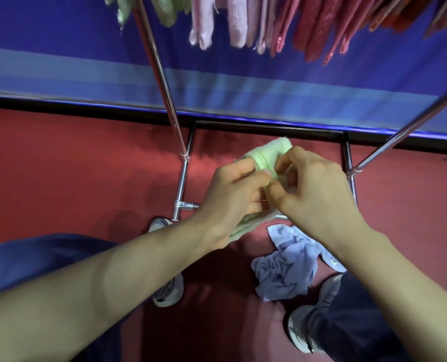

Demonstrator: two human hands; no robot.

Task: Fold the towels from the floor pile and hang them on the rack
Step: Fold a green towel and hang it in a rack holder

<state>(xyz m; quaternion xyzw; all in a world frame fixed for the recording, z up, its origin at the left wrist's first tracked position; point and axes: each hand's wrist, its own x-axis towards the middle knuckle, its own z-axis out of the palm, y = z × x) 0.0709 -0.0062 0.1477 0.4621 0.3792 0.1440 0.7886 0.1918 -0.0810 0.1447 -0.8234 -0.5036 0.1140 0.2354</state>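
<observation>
My left hand (233, 198) curls round the folded green towel (268, 155), which sticks out past my fingers (243, 172) on the far side; my right hand (314, 194) pinches its edge. A crumpled blue towel (287, 267) lies on the floor (86, 165), nearer.

A: Where is the camera?
B: On the head, wide-angle, facing forward and steeply down at the floor (60, 165).
A: How near?
B: Close over the left hand (233, 197) and right hand (314, 189), rack (162, 82) ahead.

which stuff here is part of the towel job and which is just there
Job: green towel, held by left hand and right hand; blue towel pile on floor; rack; hung towels.
Just there: shoes; blue wall.
</observation>
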